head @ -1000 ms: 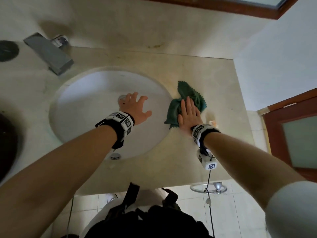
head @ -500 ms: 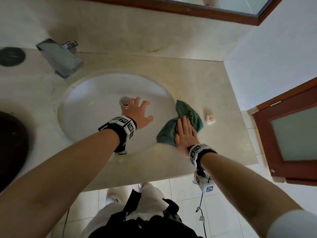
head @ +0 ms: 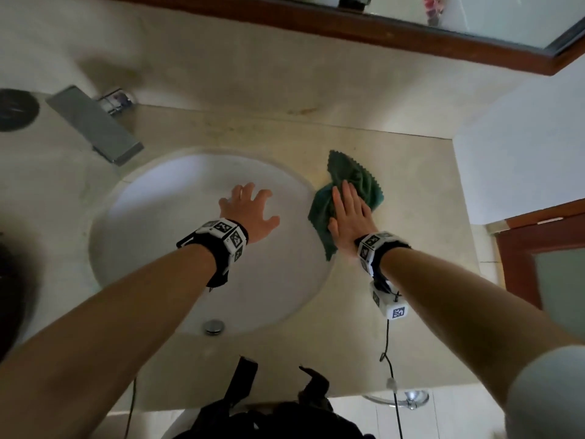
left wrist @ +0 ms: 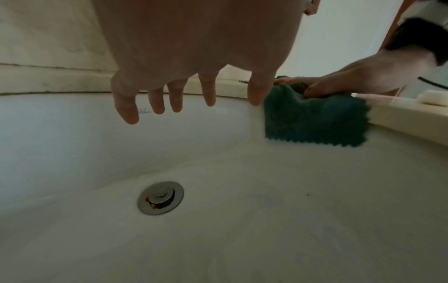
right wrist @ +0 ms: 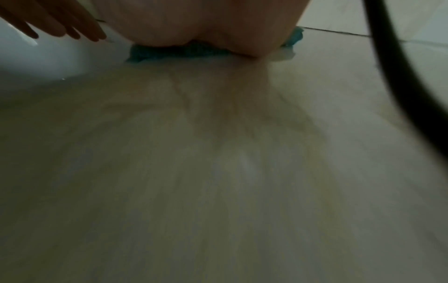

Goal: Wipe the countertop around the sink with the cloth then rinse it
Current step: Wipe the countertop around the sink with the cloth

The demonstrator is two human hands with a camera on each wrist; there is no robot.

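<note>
Cloth (head: 346, 198): dark green, napped, zigzag-cut edges, crumpled and partly folded; lies on the countertop (head: 395, 172) at the sink's 3 o'clock rim, one flap hanging over the rim into the basin, as the left wrist view shows (left wrist: 315, 122). Right hand (head: 348, 220): flat on the cloth, fingers straight and together, palm pressing it down, nothing gripped. Left hand (head: 250, 210): held over the basin, fingers spread and relaxed, holding nothing, apart from the porcelain. Sink (head: 152, 236): white oval basin set under the counter, metal drain plug (left wrist: 160, 198) at the bottom, small round overflow fitting (head: 214, 326) on the wall at 6 o'clock. Countertop: pale beige stone, faintly stained toward the back wall, with an upstand of the same stone behind. Faucet (head: 95, 125): flat, rectangular brushed-metal spout at the sink's 10 o'clock. Dark round object (head: 15, 110): on the counter at far 9 o'clock, kind unclear. Mirror frame (head: 348, 25): brown wood, along 12 o'clock. Wooden door with frosted panel (head: 544, 264): at 3 o'clock. Small pale lump (left wrist: 434, 96): on the counter just beyond the cloth, seen from the left wrist view. Black cable (head: 391, 369): hangs from the right wrist unit across the counter's front edge. Right wrist view: blurred.
</note>
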